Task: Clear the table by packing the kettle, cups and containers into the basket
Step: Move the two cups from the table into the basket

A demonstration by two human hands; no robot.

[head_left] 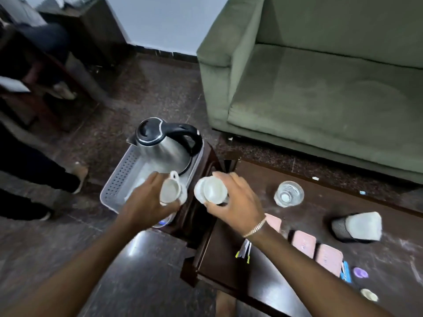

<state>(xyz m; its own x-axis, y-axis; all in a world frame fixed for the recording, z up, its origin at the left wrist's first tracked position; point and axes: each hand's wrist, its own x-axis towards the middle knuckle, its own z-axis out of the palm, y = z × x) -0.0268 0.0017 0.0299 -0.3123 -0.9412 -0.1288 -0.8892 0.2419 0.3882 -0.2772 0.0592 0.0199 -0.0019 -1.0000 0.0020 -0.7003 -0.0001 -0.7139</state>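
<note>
Your left hand (146,197) reaches forward over the basket (114,186), fingers closed round a white cup (170,191); your right hand (238,202) grips another cup with saucer (211,189) above the dark table (229,266) edge; the kettle (163,145) stands in the basket's far end, its near floor open; a glass (288,194) sits on the table.

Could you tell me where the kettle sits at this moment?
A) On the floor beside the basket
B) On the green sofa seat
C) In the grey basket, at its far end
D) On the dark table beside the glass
C: the steel kettle stands upright inside the grey basket, at its far end, beyond both hands.
</note>
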